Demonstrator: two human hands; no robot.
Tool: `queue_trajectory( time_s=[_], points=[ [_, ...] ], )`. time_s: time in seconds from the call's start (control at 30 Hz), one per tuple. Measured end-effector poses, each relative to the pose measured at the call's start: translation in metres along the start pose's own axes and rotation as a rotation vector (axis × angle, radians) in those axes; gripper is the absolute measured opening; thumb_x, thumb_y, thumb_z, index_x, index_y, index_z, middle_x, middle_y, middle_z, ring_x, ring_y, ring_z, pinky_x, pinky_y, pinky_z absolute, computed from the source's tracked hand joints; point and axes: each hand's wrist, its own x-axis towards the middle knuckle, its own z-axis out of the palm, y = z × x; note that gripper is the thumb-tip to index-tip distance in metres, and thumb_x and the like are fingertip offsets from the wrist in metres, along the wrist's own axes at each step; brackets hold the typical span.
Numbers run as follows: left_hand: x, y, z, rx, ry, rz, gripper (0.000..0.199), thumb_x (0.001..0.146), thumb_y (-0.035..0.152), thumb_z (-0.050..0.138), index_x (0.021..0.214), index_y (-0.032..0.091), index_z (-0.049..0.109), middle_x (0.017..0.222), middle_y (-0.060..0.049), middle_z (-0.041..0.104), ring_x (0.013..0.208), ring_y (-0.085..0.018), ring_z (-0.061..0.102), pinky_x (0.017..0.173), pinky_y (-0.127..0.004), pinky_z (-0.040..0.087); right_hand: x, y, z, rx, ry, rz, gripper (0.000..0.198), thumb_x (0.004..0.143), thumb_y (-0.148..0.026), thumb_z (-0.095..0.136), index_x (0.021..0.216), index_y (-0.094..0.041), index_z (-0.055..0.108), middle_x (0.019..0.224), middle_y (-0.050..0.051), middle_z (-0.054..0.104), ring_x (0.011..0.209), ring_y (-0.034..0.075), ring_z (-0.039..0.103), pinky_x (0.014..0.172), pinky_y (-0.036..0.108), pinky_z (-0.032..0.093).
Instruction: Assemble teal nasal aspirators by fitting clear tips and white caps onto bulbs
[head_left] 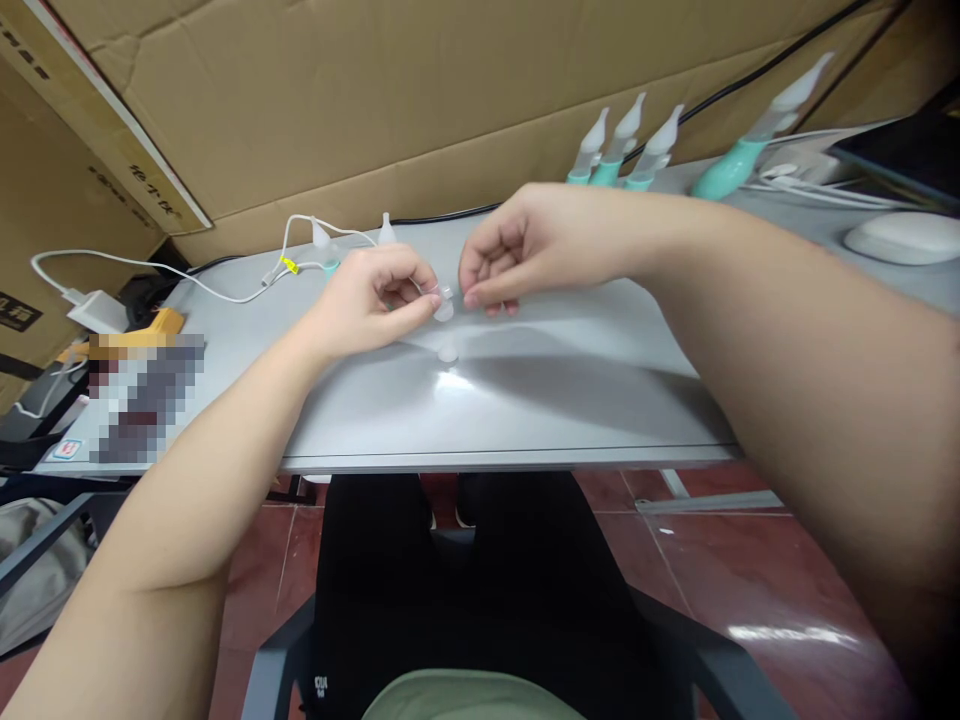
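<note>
My left hand (382,295) pinches a small clear plastic piece (444,307) between thumb and forefinger, held a little above the grey table (375,410). Just to the right of that piece is my right hand (517,255), its fingers curled and the thumb drawn in against them. Whether anything sits between those fingertips is too small to make out. Below the plastic piece, a small whitish disc (448,353) shows on the tabletop. Behind my left hand, white soft tips (386,230) of more pieces stick up, partly hidden.
Several teal nasal aspirators with clear bodies and white tips (628,130) stand at the back, with another one (742,155) leaning right. A white computer mouse (904,238) lies at far right. A white cable (225,295) with a charger (97,310) runs left. Cardboard (375,110) walls the back.
</note>
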Motion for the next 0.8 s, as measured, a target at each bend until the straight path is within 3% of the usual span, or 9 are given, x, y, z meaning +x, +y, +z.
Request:
queue_trajectory(
  time_s=[0.13, 0.3, 0.8],
  points=[
    [0.001, 0.002, 0.0, -0.104, 0.045, -0.001, 0.047, 0.099, 0.06, 0.085, 0.092, 0.014, 0.079, 0.094, -0.008, 0.08, 0.08, -0.002, 0.069, 0.072, -0.017, 0.057, 0.004, 0.014, 0.002, 0.336, 0.106, -0.16, 0.026, 0.102, -0.036, 0.11, 0.098, -0.025, 0.087, 0.097, 0.004, 0.086, 0.089, 0.023, 0.078, 0.088, 0.037, 0.065],
    [0.002, 0.001, -0.001, -0.146, 0.044, 0.026, 0.069, 0.098, 0.084, 0.082, 0.097, 0.015, 0.081, 0.102, -0.009, 0.083, 0.086, -0.004, 0.074, 0.081, -0.022, 0.066, 0.017, 0.025, 0.011, 0.447, 0.106, -0.262, 0.04, 0.087, -0.053, 0.121, 0.091, -0.029, 0.089, 0.094, 0.002, 0.085, 0.085, 0.023, 0.078, 0.079, 0.035, 0.069],
    [0.002, -0.004, -0.002, -0.17, 0.055, 0.049, 0.07, 0.1, 0.086, 0.077, 0.104, 0.016, 0.08, 0.113, -0.01, 0.088, 0.091, -0.005, 0.079, 0.087, -0.025, 0.074, 0.021, 0.028, 0.015, 0.514, 0.152, -0.279, 0.034, 0.086, -0.045, 0.121, 0.091, -0.03, 0.091, 0.095, 0.002, 0.087, 0.083, 0.024, 0.081, 0.078, 0.035, 0.07]
  ],
)
